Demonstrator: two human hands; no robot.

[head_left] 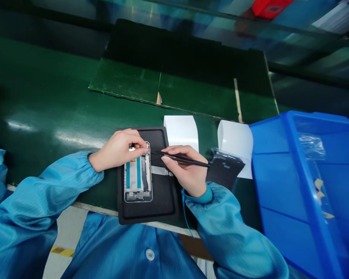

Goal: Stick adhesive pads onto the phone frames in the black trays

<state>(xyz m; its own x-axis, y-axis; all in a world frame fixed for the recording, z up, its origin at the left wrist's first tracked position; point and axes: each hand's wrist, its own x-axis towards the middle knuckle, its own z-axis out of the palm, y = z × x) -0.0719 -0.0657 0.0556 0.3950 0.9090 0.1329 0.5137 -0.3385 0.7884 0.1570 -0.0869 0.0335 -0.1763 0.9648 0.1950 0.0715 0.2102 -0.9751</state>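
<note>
A silver phone frame (138, 177) with blue strips lies in a black tray (159, 201) at the near edge of the green bench. My left hand (118, 149) rests on the frame's top end, fingers pinched at its upper corner. My right hand (186, 168) is closed on black tweezers (180, 158), whose tips point left at the frame's top right corner.
A blue plastic bin (293, 182) with clear bags stands at the right. Two white paper pieces (182, 130) lie behind the tray, and a dark bagged part (225, 168) sits beside my right wrist. A green mat (186, 91) lies further back.
</note>
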